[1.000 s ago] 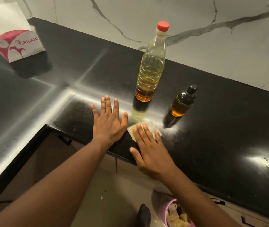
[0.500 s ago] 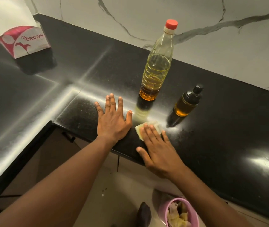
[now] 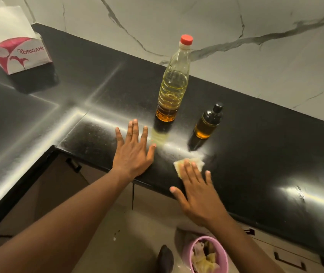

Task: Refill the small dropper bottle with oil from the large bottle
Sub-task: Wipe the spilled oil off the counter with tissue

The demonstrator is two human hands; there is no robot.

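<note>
The large clear oil bottle [image 3: 174, 83] with a red cap stands upright on the black counter [image 3: 265, 150], partly full of yellow oil. To its right stands the small amber dropper bottle [image 3: 208, 122] with its black cap on. My left hand [image 3: 132, 151] lies flat on the counter, fingers spread, just left of the large bottle's base. My right hand [image 3: 196, 192] presses a folded, oil-stained tissue [image 3: 188, 164] onto the counter with straight fingers, in front of the two bottles near the counter's front edge.
A pink and white tissue box [image 3: 19, 54] sits at the far left of the counter. A pink waste bin [image 3: 208, 255] holding crumpled tissues stands on the floor below the counter edge. A marble wall rises behind the bottles.
My right hand has slid the tissue to the right along the counter, away from my left hand. The left hand and both bottles have stayed in place.
</note>
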